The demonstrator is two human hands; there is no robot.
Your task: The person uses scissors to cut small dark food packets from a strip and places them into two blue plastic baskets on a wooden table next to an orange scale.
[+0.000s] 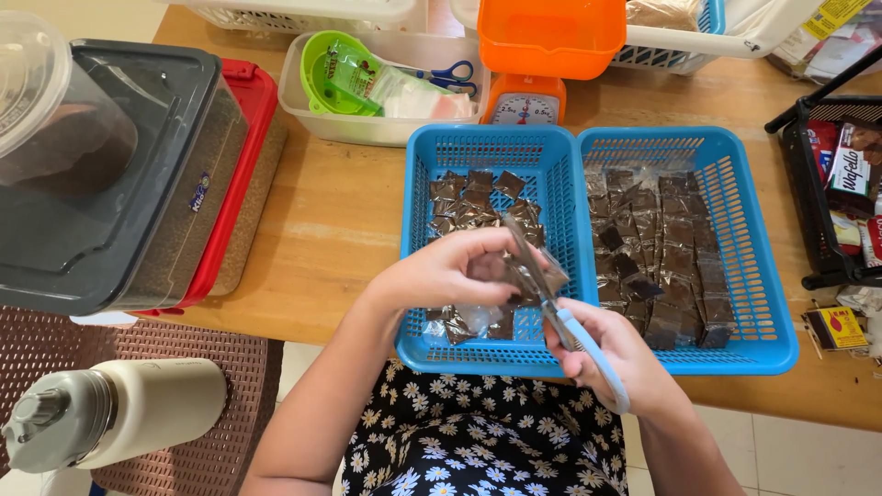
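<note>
My left hand (450,271) pinches a small clear packet of dark brown pieces (542,276) over the left blue basket (478,152). My right hand (616,354) grips light-blue-handled scissors (570,317), whose blades cross the packet. The left basket holds several small cut packets (478,197). The right blue basket (744,211) is lined with rows of dark packets (661,248).
An orange kitchen scale (537,55) stands behind the baskets. A white tub (303,106) holds a green bowl and second scissors. Stacked lidded containers (119,174) sit at left, a cream bottle (119,413) on a woven stool, a black rack of wrapped goods (831,193) at right.
</note>
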